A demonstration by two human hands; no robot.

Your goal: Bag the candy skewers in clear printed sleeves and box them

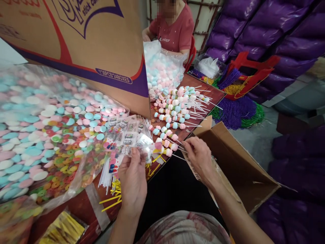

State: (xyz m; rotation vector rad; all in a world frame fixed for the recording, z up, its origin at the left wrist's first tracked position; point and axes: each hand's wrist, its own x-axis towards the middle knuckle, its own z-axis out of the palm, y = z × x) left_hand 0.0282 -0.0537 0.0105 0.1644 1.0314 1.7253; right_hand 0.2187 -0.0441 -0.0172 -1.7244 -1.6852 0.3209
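Observation:
My left hand (133,178) is closed, its thumb pressing on a clear printed plastic bag (146,144) at the table's front edge. More printed bags (127,128) lie flat in a pile just beyond it. My right hand (198,154) pinches the thin white stick end of a candy skewer (166,144), threaded with pink, white and yellow pieces. Its candy end is close to the bag's edge; whether it is inside I cannot tell. Farther up the table lies a heap of similar candy skewers (175,105), their sticks pointing right. Yellow twist ties (115,193) and white sticks (105,174) lie beside my left hand.
Loose pastel marshmallows (33,149) and ring gummies (67,166) spread over plastic at the left. A large carton (83,61) stands behind them. An open cardboard box (243,162) sits at the right, below the table. Across the table, a person (175,30) sits behind a marshmallow bag (162,67).

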